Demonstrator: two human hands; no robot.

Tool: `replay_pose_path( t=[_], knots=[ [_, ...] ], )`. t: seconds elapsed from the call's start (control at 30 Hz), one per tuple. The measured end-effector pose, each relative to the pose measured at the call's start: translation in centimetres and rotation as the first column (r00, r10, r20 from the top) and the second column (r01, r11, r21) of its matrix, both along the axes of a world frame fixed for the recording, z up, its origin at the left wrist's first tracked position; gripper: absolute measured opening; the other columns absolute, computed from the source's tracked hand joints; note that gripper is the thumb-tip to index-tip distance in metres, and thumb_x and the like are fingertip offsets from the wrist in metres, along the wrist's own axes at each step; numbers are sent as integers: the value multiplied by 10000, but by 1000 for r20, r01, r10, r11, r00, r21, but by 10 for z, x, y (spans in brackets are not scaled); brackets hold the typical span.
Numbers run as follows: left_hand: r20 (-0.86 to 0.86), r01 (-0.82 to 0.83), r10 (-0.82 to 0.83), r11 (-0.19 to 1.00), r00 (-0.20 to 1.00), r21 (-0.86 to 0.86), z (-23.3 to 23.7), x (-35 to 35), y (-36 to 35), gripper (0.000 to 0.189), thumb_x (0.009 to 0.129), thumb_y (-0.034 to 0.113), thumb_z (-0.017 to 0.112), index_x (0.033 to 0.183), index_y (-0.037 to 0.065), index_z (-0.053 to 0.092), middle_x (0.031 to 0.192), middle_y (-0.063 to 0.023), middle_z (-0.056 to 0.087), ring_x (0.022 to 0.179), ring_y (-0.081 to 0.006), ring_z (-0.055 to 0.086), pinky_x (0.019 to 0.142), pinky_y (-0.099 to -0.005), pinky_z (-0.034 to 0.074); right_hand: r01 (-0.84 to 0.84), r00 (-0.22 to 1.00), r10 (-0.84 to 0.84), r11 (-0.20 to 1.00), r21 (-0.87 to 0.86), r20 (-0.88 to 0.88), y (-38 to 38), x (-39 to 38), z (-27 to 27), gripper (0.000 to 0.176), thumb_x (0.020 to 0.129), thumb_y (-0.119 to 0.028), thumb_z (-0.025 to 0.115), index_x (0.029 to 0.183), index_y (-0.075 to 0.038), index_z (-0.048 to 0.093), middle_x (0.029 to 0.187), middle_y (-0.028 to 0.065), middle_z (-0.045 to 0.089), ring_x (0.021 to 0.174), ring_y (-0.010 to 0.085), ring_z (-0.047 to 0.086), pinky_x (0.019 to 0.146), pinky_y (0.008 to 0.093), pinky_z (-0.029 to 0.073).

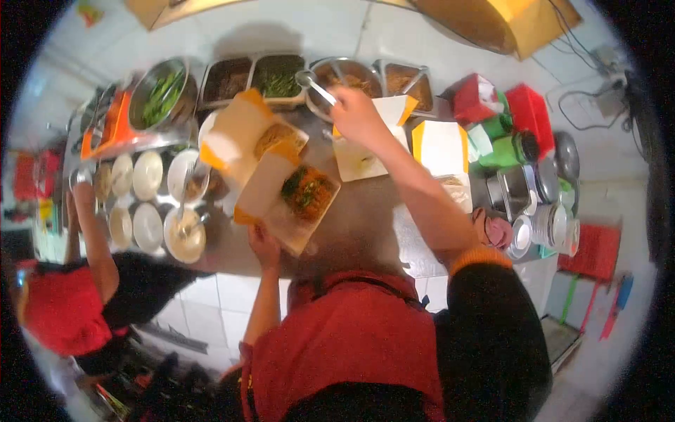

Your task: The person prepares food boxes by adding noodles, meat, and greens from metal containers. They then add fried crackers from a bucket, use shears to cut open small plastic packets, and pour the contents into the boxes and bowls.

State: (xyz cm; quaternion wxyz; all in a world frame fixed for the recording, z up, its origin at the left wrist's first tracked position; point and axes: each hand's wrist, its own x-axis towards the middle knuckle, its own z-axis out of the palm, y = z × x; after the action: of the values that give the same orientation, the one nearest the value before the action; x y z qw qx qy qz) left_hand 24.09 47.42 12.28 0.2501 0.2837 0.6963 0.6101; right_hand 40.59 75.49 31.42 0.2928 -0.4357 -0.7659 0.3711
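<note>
My left hand (264, 245) grips the near edge of an open paper takeaway box (278, 211) that holds orange and green food (307, 191) on the counter. My right hand (358, 116) reaches far forward and is shut on the handle of a metal ladle (315, 84). The ladle's bowl hangs at the rim of a round metal bowl of food (351, 74). A second open box with food (271, 135) lies just behind the first. Under my right forearm sits another open paper box (358, 163).
Metal trays of food (228, 79) and a bowl of green vegetables (162, 95) line the back. Small round condiment bowls (148, 176) stand left. Another person in red (56, 309) raises an arm at far left. A red box (477, 98), a green jar (508, 149) and stacked metal dishes (550, 226) crowd the right.
</note>
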Motion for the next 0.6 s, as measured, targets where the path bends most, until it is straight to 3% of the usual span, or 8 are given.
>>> replay_pose_path(
  t=[0.1, 0.17, 0.2, 0.3, 0.43, 0.5, 0.53, 0.6],
  knots=[
    [-76, -10, 6, 999, 997, -49, -46, -16, -11, 261, 997, 183, 509, 1124, -40, 559, 1066, -129, 617, 999, -208, 574, 867, -331, 453, -105, 821, 104, 994, -32, 561, 102, -65, -6, 279, 801, -142, 540, 953, 44, 679, 975, 262, 666, 937, 393, 654, 795, 467, 527],
    [59, 107, -99, 983, 993, -151, -13, -12, -8, 284, 995, 201, 512, 1157, -27, 560, 1130, -106, 606, 1030, -186, 547, 897, -338, 444, -307, 742, 267, 951, -42, 615, 150, -87, -38, 288, 791, -183, 581, 938, 41, 687, 966, 241, 681, 897, 376, 671, 771, 463, 538],
    [56, 131, -125, 982, 991, -138, -16, -11, -3, 284, 995, 201, 512, 1157, -27, 560, 1130, -106, 606, 1030, -186, 547, 897, -338, 444, -193, 834, 33, 953, 234, 551, 188, -94, -111, 288, 774, -207, 614, 931, 18, 700, 971, 223, 692, 876, 357, 679, 752, 470, 544],
    [56, 77, -73, 995, 996, -63, -21, -15, -9, 277, 986, 185, 519, 1157, -28, 563, 1132, -105, 603, 1032, -190, 554, 895, -342, 449, -42, 654, -59, 993, 114, 754, 207, -17, -31, 205, 772, -175, 633, 866, -26, 737, 893, 185, 708, 788, 304, 688, 693, 460, 541],
    [-57, 29, -34, 997, 998, -78, -23, -17, -14, 244, 984, 162, 512, 1117, -34, 570, 1061, -114, 619, 986, -209, 571, 867, -341, 457, -377, 501, -39, 889, 259, 864, 249, 136, -113, 252, 778, -171, 619, 990, -65, 703, 1025, 203, 681, 959, 331, 654, 789, 453, 529],
    [-221, 16, -44, 992, 974, -127, -31, -24, -10, 188, 973, 127, 517, 1057, -27, 584, 984, -101, 629, 930, -202, 580, 825, -326, 463, -394, 288, 52, 916, 69, 956, 206, 140, -60, 263, 776, -145, 611, 1019, -74, 681, 1024, 170, 672, 1015, 348, 623, 822, 456, 516],
    [-220, -1, -27, 992, 975, -126, -30, -24, -9, 188, 973, 127, 517, 1057, -27, 584, 984, -101, 629, 930, -202, 580, 825, -326, 463, -410, 285, 56, 910, 69, 957, 202, 140, -63, 263, 776, -145, 611, 1019, -74, 681, 1024, 170, 672, 1015, 348, 623, 822, 456, 516],
    [-29, 48, -55, 976, 998, -214, -19, -19, -11, 183, 971, 127, 514, 1043, -25, 586, 981, -85, 626, 917, -190, 575, 811, -318, 462, -375, 754, 142, 895, 243, 641, 200, 136, -72, 186, 788, -138, 593, 926, -61, 691, 992, 157, 649, 986, 339, 614, 845, 451, 502]
  ],
)
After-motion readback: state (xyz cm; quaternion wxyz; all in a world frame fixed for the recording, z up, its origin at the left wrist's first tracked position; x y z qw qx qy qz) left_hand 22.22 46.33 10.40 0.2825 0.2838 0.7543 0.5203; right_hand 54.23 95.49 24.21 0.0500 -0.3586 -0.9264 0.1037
